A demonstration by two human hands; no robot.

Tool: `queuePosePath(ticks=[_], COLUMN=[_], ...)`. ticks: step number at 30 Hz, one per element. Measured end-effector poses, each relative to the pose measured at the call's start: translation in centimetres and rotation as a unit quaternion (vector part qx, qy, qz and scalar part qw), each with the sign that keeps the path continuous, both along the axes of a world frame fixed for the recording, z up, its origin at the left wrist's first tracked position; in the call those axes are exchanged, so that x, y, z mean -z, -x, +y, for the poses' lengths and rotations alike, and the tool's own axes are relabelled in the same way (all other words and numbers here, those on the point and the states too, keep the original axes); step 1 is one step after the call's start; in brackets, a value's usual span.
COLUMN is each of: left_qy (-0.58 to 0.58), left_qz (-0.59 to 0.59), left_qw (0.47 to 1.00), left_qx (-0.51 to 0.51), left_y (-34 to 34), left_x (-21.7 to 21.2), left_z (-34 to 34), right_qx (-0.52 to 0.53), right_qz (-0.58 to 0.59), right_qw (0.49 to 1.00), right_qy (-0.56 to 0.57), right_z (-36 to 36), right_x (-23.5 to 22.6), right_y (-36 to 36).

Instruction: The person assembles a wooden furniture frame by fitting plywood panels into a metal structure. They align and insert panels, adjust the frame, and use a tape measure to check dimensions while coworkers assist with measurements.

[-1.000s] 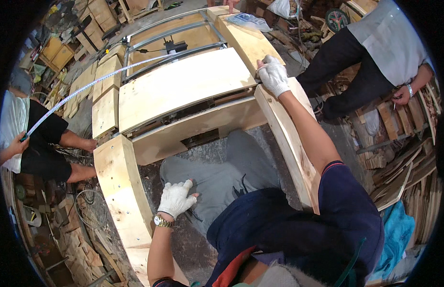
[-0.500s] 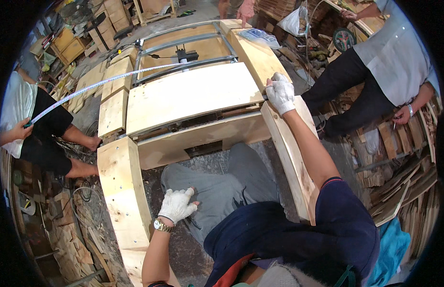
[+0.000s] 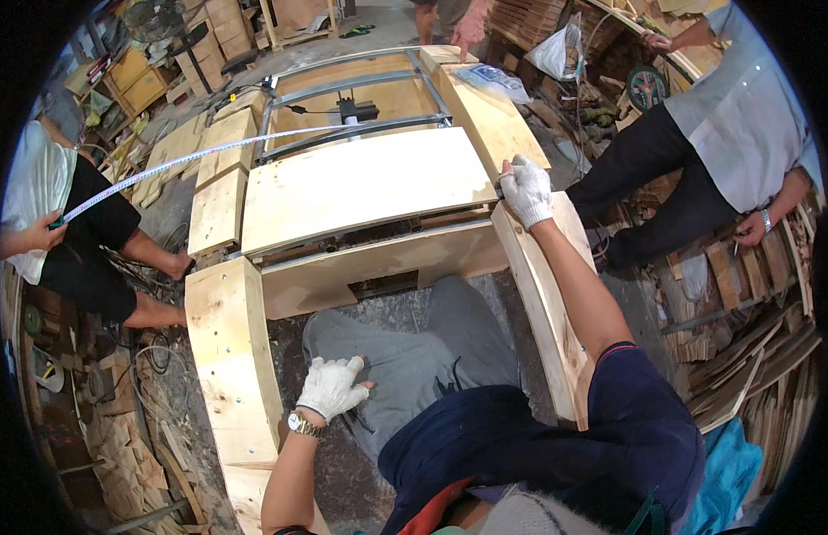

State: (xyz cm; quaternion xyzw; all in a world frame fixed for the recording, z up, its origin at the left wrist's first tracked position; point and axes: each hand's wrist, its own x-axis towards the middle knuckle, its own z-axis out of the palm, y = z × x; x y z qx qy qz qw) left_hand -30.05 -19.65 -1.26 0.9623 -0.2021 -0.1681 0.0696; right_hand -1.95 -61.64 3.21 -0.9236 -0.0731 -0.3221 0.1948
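Observation:
I sit inside a wooden frame with metal bars. My left hand (image 3: 332, 388), in a white glove with bare fingertips, rests on my grey trousers (image 3: 405, 357), fingers spread and holding nothing. My right hand (image 3: 526, 190), gloved too, is closed at the joint between the right side rail (image 3: 543, 294) and the upper side board (image 3: 485, 111); whatever its fingers hold is hidden. Ahead of me lies a pale wooden panel (image 3: 369, 187). Beyond it, a white tape measure (image 3: 182, 159) stretches from a person's hand (image 3: 44, 234) at the left to the metal crossbar (image 3: 360, 129).
The left side rail (image 3: 231, 348) runs beside my left arm. A black motor-like unit (image 3: 356, 110) sits among the metal bars. Two people stand at left and right; another hand (image 3: 470, 36) touches the far right corner. Wood offcuts (image 3: 753, 366) and cables (image 3: 155, 357) lie around.
The view has shifted slightly. My right thumb now points up more from the closed hand. The left hand stays on my leg, and the tape remains stretched out.

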Motion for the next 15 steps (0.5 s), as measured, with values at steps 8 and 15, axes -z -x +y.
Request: queuePosePath(ticks=[8, 15], left_qy=[0.028, 0.025], left_qz=[-0.025, -0.029], left_qw=[0.999, 0.999], left_qx=[0.002, 0.002], left_y=[0.13, 0.24], left_x=[0.48, 0.96], left_z=[0.19, 0.31], right_qx=[-0.024, -0.038], right_qz=[-0.022, -0.012], right_qw=[0.999, 0.996], right_qy=[-0.017, -0.081], right_z=[-0.36, -0.59], right_x=[0.06, 0.22], right_y=[-0.11, -0.42])
